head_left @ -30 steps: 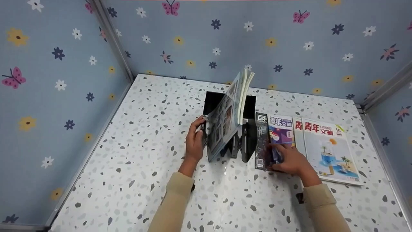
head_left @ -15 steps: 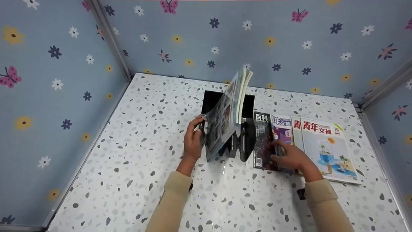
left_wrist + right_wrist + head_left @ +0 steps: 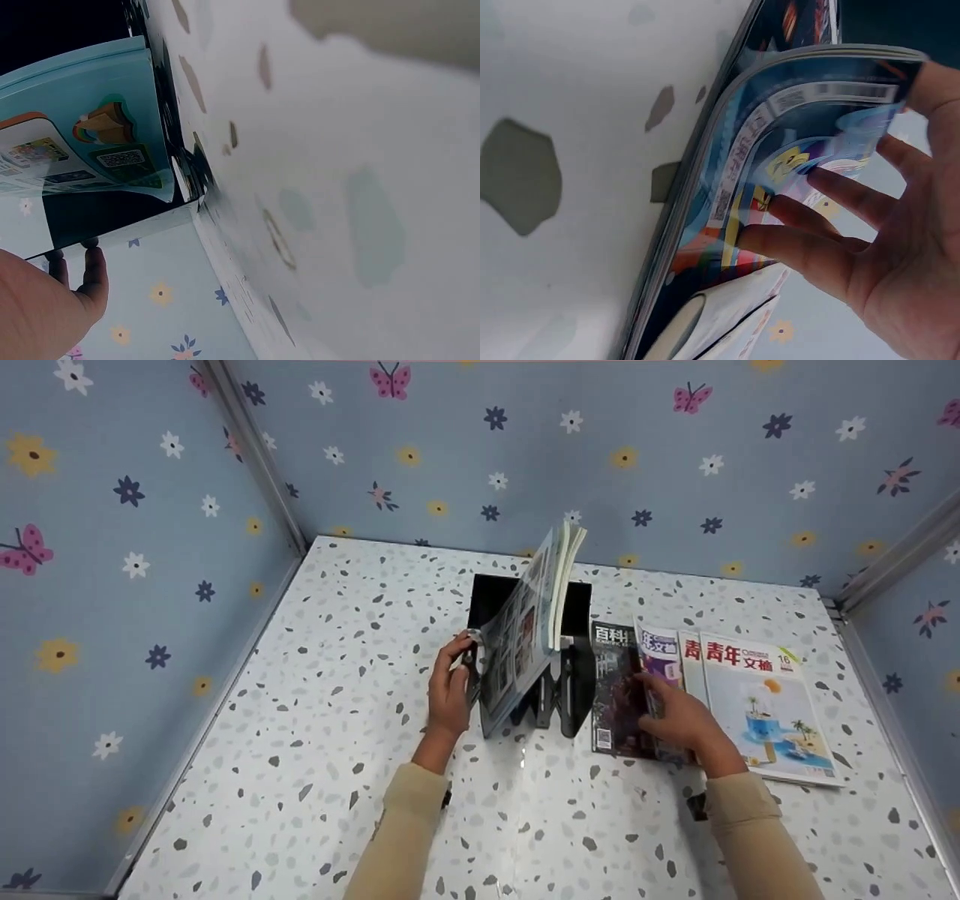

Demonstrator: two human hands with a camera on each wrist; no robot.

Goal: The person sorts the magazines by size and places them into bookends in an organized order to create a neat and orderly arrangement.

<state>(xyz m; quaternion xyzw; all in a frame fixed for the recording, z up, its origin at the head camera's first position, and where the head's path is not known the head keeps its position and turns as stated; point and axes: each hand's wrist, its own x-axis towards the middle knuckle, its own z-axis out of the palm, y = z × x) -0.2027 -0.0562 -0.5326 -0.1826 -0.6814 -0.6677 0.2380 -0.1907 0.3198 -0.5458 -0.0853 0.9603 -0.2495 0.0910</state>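
Observation:
My left hand (image 3: 449, 695) grips the left side panel of a black book stand (image 3: 579, 686), its fingertips over the panel's edge in the left wrist view. Leaning to the right in the stand is a picture book (image 3: 525, 634), whose light-blue cover (image 3: 120, 75) also shows there. My right hand (image 3: 686, 725) pinches the left edge of a purple magazine (image 3: 658, 645), which is raised and bent. In the right wrist view the fingers spread against the magazine's printed cover (image 3: 731, 161), and the thumb is partly hidden at its edge. Left of it lies a dark magazine (image 3: 616, 682).
To the right lie a white magazine (image 3: 780, 712) with a beach picture and another magazine (image 3: 693, 660) partly beneath it. A flowered wall panel (image 3: 525, 450) rises behind the speckled table (image 3: 360, 660), with more panels at both sides.
My right hand has lifted the purple magazine's left edge and shifted slightly right, baring more of the dark magazine. The left hand stays on the stand.

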